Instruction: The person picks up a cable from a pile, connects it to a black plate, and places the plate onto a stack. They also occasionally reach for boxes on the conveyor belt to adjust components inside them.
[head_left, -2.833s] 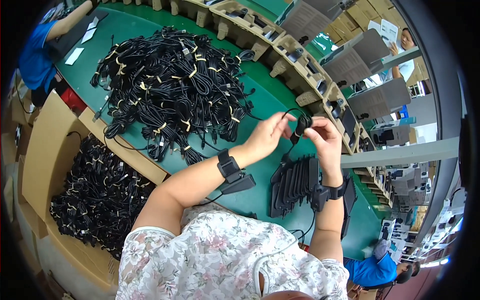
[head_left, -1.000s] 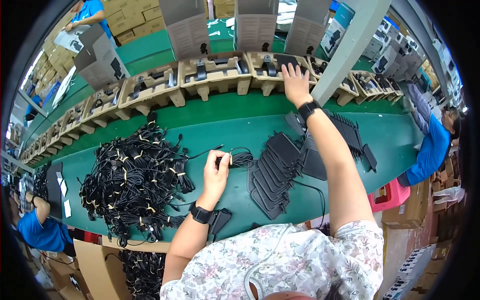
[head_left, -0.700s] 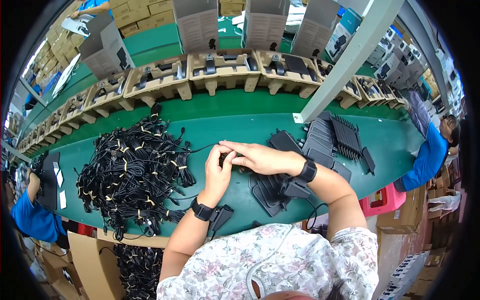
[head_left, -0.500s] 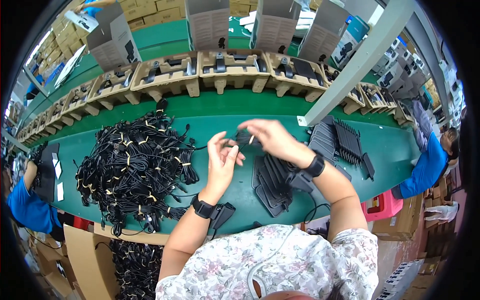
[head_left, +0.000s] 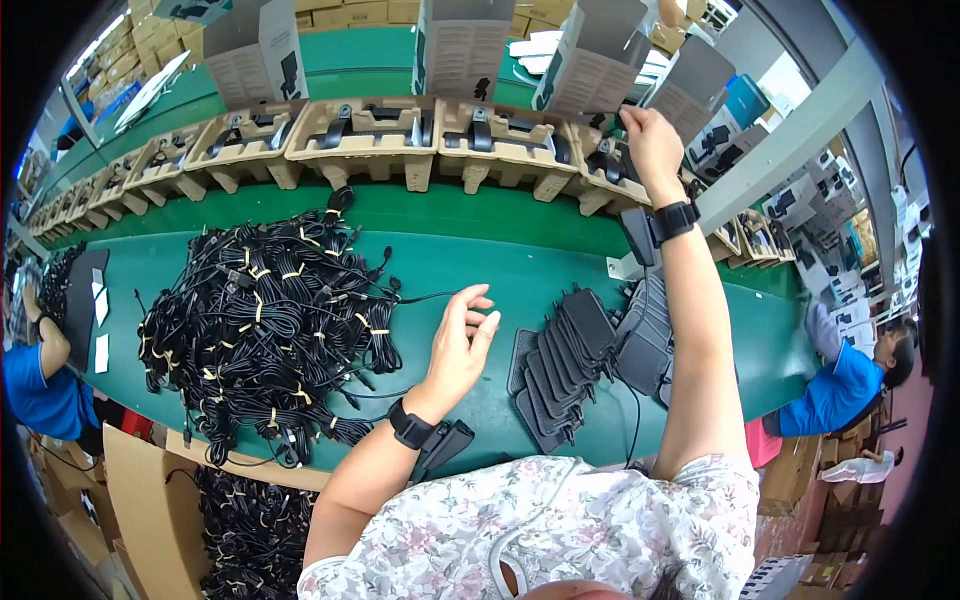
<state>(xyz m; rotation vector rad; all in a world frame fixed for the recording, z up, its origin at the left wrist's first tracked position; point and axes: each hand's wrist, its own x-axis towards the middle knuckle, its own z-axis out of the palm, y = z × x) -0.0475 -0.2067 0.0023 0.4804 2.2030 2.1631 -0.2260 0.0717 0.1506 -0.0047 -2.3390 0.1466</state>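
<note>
My left hand (head_left: pixel 462 345) is held over the green table, fingers loosely curled and apart, with nothing seen in its grasp. A thin black cable runs toward its fingertips from the big heap of tied black cables (head_left: pixel 270 330) on the left. My right hand (head_left: pixel 655 150) reaches far forward over a brown moulded tray (head_left: pixel 608 192) in the row. Its fingers are closed; a dark bit shows by the fingertips, too small to name. Between my arms lies a fanned stack of flat black plates (head_left: pixel 560 365), with further black plates (head_left: pixel 643 335) beside it.
Brown trays (head_left: pixel 360 155) holding black parts line the back, with open printed boxes (head_left: pixel 465 50) behind them. A grey metal post (head_left: pixel 790 145) slants down at right. Co-workers in blue sit at both ends. A cardboard box (head_left: pixel 150 490) of cables stands below the table's left edge.
My right hand has left the spot beside my left hand and stretched forward right to the trays. The tied cable bundle between my hands no longer shows there. The view has shifted slightly.
</note>
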